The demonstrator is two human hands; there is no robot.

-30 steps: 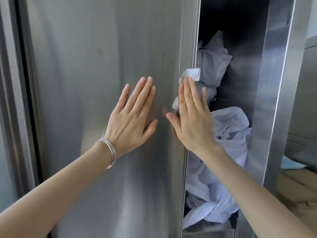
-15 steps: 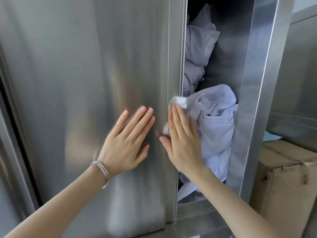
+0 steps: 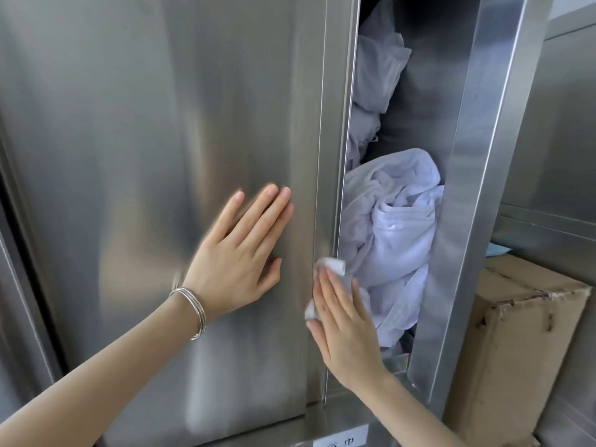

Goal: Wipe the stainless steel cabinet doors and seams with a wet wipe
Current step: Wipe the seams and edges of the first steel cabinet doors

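A brushed stainless steel cabinet door (image 3: pixel 145 156) fills the left and middle of the head view. My left hand (image 3: pixel 240 256), with thin bracelets at the wrist, lies flat on the door with straight fingers. My right hand (image 3: pixel 343 324) presses a white wet wipe (image 3: pixel 332 264) with straight fingers against the door's right edge (image 3: pixel 332 124), low down. The wipe shows above my fingertips and beside my thumb.
The gap to the right of the door shows crumpled white laundry (image 3: pixel 393 227) inside the cabinet. A steel post (image 3: pixel 477 175) frames the opening. A worn cardboard box (image 3: pixel 516 333) stands at the right. A small white label (image 3: pixel 342 440) sits on the bottom rail.
My right hand has slid the wipe down the door's edge, from near mid height to the lower part. My left hand stays flat on the door. The view has shifted downward.
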